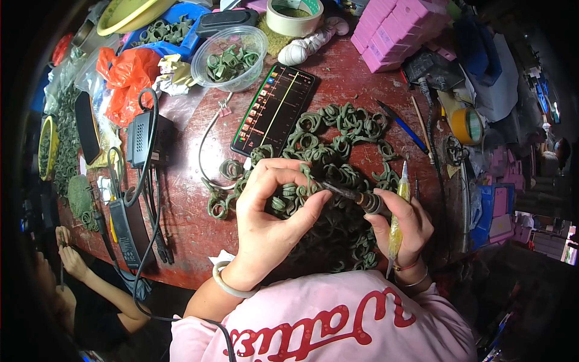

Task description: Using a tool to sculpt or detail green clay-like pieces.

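My left hand pinches a small green curled piece between thumb and fingers. My right hand grips a dark-tipped corded pen tool, whose thin tip reaches to the piece at my left fingertips. A yellow double-ended carving tool is also held upright in my right fingers. Around and beneath both hands lies a heap of similar green curled pieces, partly hidden by them. A phone with a lit screen lies just beyond the heap.
The red table holds a power box with cables at left, a clear tub of pieces, an orange bag, tape rolls, pink blocks and a blue pen. Another person's hand shows at lower left.
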{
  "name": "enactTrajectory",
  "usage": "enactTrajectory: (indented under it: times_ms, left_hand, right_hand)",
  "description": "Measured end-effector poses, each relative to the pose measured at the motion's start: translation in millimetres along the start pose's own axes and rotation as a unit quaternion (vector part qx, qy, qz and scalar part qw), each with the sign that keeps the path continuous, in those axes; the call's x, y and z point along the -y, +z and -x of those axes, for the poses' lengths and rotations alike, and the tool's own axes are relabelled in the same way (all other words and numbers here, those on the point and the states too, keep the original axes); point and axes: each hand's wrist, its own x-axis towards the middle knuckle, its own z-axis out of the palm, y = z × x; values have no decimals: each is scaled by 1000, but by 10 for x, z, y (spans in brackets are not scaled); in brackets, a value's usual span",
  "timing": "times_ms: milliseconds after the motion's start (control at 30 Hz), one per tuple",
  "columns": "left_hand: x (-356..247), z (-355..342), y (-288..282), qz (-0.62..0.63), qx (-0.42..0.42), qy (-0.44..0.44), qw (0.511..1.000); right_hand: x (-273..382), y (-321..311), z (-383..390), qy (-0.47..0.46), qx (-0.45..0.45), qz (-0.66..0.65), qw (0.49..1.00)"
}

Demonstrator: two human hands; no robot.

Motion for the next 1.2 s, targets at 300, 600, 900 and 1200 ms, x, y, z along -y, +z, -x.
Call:
enactTrajectory:
  times_ms: [300, 600, 900, 1200]
  left_hand:
    - [-1, -7, -18, -7, -4, -12, 1000]
    - [2, -7, -24, 1, -14, -17, 1000]
    - [-11, -2, -14, -3, -10, -9, 1000]
    - [-33, -17, -8, -41, -2, 31, 999]
  right_hand:
    - [11, 10, -9, -1, 1, 2, 1000]
    - [17, -5, -5, -2, 5, -2, 1000]
    - [14, -12, -7, -3, 3, 1, 1000]
    - [10, -2, -5, -5, 1, 2, 1000]
